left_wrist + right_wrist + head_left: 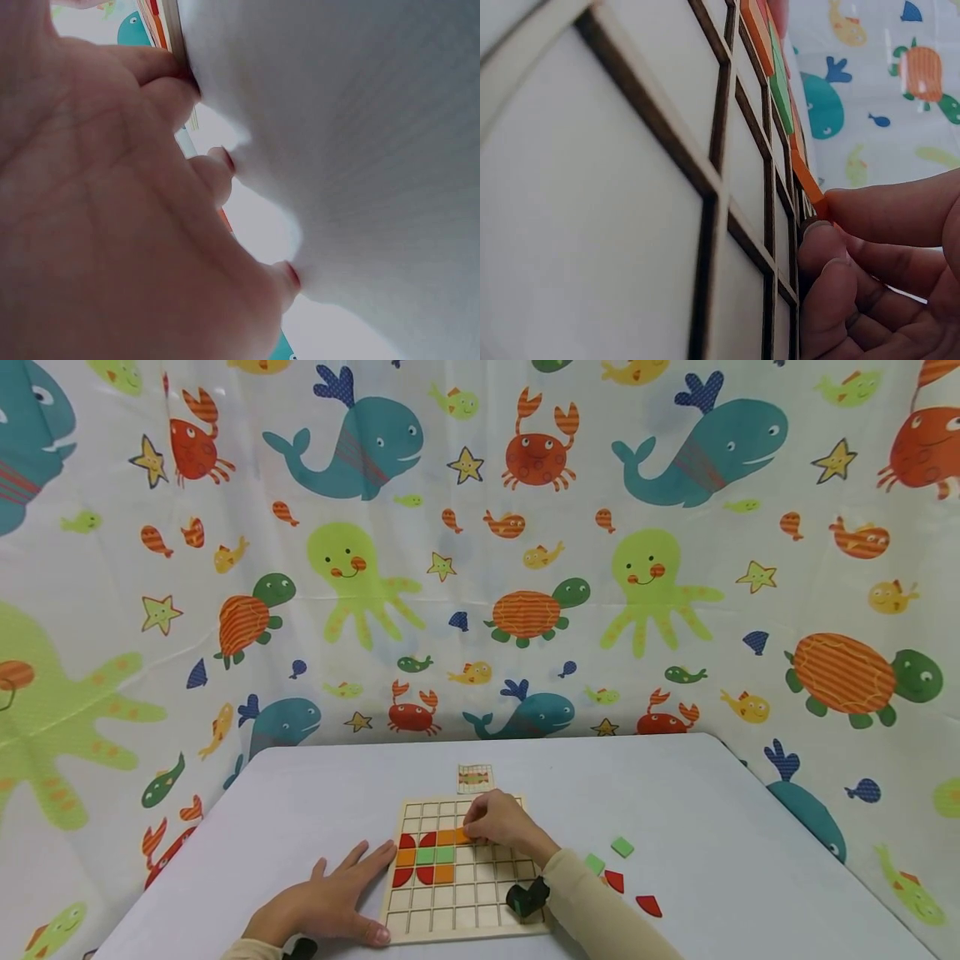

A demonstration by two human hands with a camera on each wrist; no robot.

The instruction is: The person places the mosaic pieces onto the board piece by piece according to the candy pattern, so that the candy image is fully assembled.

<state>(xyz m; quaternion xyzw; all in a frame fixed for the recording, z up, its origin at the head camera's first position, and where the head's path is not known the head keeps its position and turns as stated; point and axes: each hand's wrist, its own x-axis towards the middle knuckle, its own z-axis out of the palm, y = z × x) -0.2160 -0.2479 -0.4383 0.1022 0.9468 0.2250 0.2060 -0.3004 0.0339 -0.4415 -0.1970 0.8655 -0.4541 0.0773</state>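
A wooden grid board [472,910] lies on the table. Red quarter-round tiles [402,877], orange square tiles [444,873] and green square tiles [425,856] fill several cells at its left. My right hand [504,821] pinches an orange square tile [808,182] between thumb and fingers, at the cell right of another orange tile in the upper row. Whether that tile lies fully in its cell I cannot tell. With fingers spread, my left hand [330,897] rests on the table, fingertips and thumb against the board's left edge. In the left wrist view the palm [127,217] hides most of the board.
Behind the board lies a small printed pattern card [476,778]. Loose green tiles [622,847] and red tiles [648,906] are on the table to the right, some beside my right forearm. A sea-animal curtain [465,560] hangs behind the table [315,802].
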